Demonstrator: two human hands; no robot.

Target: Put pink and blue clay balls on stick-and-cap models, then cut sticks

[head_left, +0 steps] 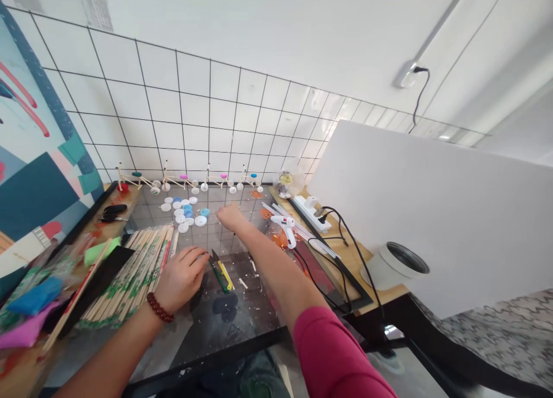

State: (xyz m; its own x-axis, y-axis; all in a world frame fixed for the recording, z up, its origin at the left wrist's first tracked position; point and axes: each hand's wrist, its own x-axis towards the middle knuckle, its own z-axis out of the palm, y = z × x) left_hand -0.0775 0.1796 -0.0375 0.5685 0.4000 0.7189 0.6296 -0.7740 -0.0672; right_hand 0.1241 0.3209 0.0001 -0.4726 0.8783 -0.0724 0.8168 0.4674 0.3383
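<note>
My left hand (184,274), a beaded bracelet on its wrist, hovers beside bundled wooden chopsticks (138,271). Its fingers are bent together; what they hold, if anything, is too small to make out. Close to its fingertips lie thread snips (222,271) with yellow and green handles. My right hand (231,216) reaches across the dark glass tabletop (224,248) with its fingers closed, and their contents are hidden. White and blue bottle caps (185,212) are scattered just left of it. Behind them, several small stick models (213,180) with cap wheels stand in a row.
A white glue gun (285,230) rests on the right, near clear glue sticks (309,234). Cables run from a power strip (311,213). Beyond are a white bucket (395,265) and a wire grid (209,116). Colourful packets (32,309) lie at left.
</note>
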